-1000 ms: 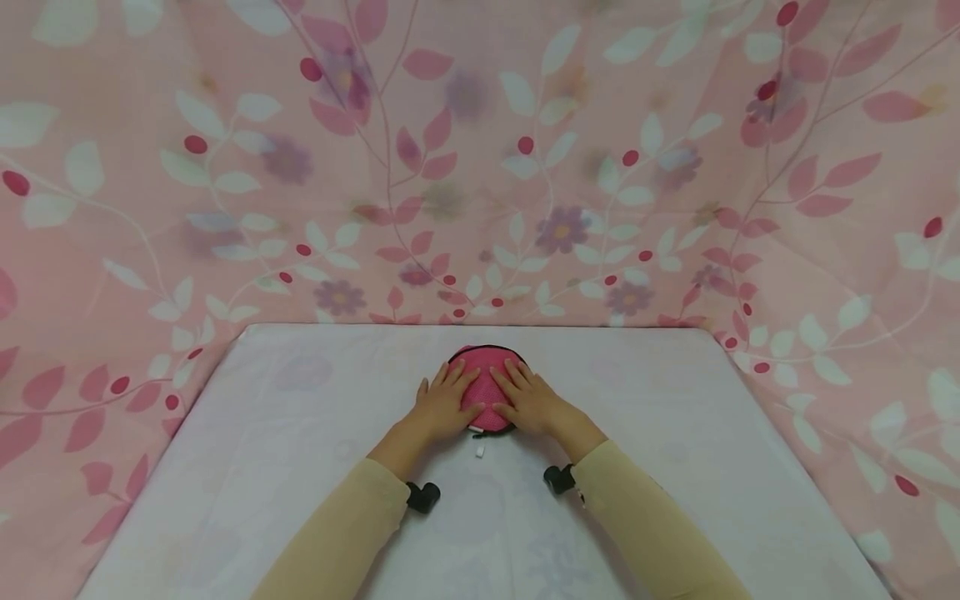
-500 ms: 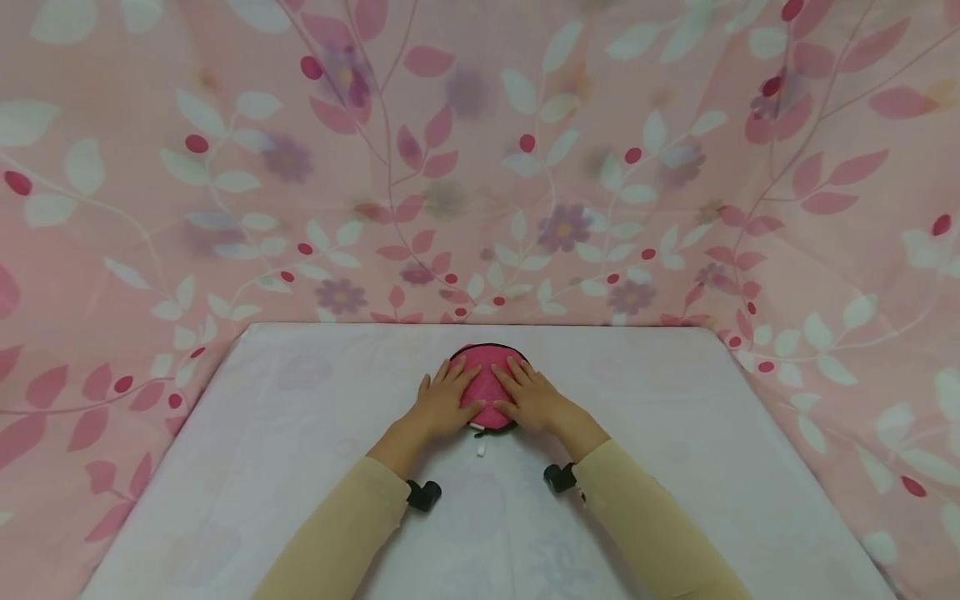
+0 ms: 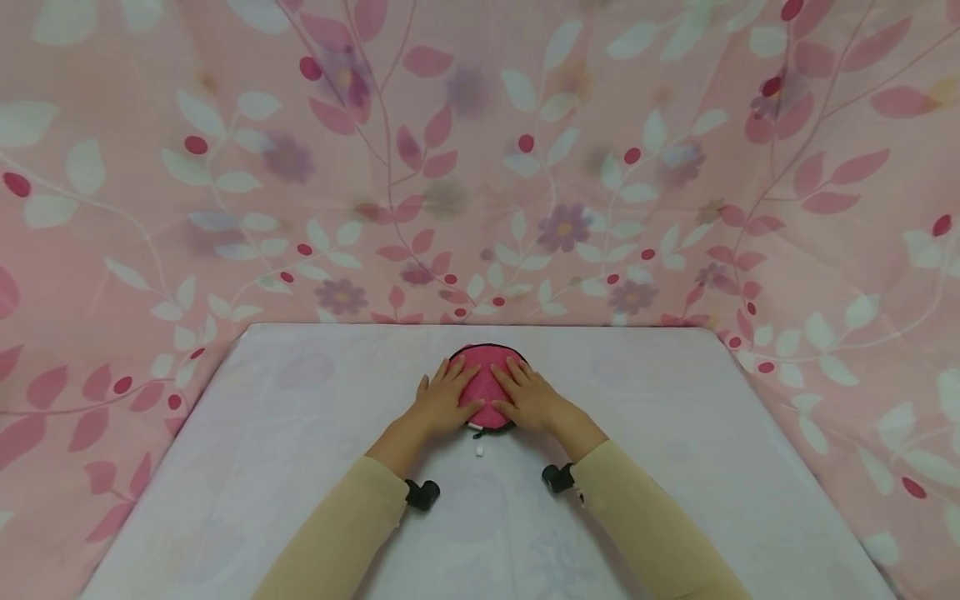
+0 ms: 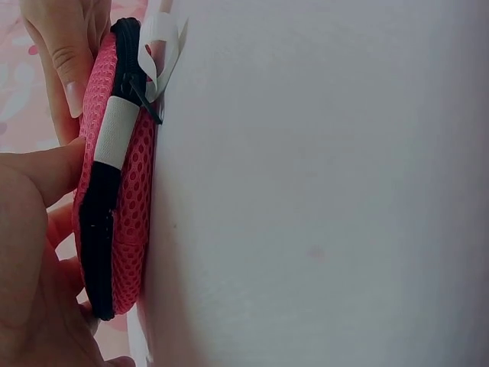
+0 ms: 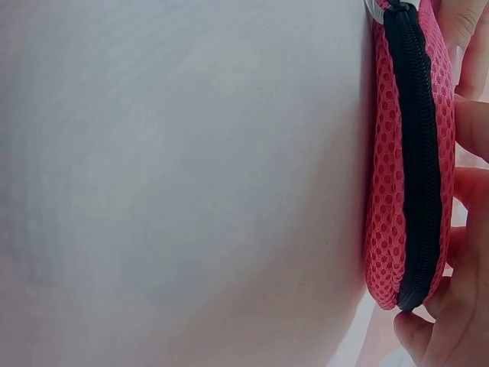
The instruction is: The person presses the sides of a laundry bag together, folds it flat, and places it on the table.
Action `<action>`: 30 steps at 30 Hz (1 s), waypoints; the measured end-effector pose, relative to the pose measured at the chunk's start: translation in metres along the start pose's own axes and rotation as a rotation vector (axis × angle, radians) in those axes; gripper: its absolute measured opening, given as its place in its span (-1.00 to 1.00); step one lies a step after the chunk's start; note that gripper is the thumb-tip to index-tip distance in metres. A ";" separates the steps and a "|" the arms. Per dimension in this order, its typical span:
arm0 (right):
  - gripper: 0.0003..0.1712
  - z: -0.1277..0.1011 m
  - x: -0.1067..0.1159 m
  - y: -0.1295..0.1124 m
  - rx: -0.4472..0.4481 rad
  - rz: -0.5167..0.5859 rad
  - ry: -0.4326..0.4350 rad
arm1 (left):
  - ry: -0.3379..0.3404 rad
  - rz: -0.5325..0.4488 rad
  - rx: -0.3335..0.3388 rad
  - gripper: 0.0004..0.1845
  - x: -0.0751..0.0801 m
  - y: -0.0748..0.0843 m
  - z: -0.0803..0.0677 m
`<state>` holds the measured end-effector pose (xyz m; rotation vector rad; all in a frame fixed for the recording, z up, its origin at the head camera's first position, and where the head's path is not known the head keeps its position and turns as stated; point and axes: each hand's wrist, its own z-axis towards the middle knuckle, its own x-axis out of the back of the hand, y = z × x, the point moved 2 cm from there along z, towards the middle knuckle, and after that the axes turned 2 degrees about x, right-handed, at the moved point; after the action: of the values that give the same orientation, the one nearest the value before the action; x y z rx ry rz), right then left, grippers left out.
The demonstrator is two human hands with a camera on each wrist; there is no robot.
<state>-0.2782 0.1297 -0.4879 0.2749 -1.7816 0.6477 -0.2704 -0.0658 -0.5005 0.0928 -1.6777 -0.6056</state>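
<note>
A round pink mesh pouch [image 3: 486, 385] with a black zip lies on the white table cloth [image 3: 300, 433], near the far middle. My left hand [image 3: 441, 402] rests flat on its left half and my right hand [image 3: 531, 400] on its right half, fingers straight and pointing away from me. In the left wrist view the pouch [image 4: 126, 199] shows edge-on with a black band and a white patch, my left hand [image 4: 30, 252] against it. In the right wrist view the pouch [image 5: 393, 176] lies flat, with my right fingers [image 5: 466, 229] along its top.
A small white tag [image 3: 480, 451] lies on the cloth just in front of the pouch. Black wrist mounts [image 3: 422, 495] sit under both beige sleeves. A pink floral curtain [image 3: 480, 167] hangs behind and around the table's edges.
</note>
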 end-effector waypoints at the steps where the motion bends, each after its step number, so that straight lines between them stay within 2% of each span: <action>1: -0.18 0.000 0.000 0.000 0.002 -0.003 0.001 | -0.001 0.002 0.000 -0.27 0.000 0.000 0.000; 6: -0.18 0.000 -0.001 -0.001 -0.013 -0.025 -0.005 | 0.005 0.017 -0.009 -0.27 0.001 0.002 -0.001; 15: -0.20 -0.005 0.000 -0.005 0.012 -0.002 0.115 | 0.030 0.082 -0.012 -0.26 -0.002 0.000 -0.003; 20: -0.18 -0.011 0.004 -0.001 -0.022 0.005 0.130 | 0.056 0.081 -0.018 -0.26 0.003 -0.002 -0.010; 30: -0.18 -0.032 0.016 0.003 -0.075 0.090 0.117 | 0.091 0.080 -0.040 -0.28 0.016 -0.011 -0.024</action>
<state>-0.2589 0.1521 -0.4677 0.1042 -1.7090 0.6456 -0.2541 -0.0901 -0.4891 0.0236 -1.5734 -0.5666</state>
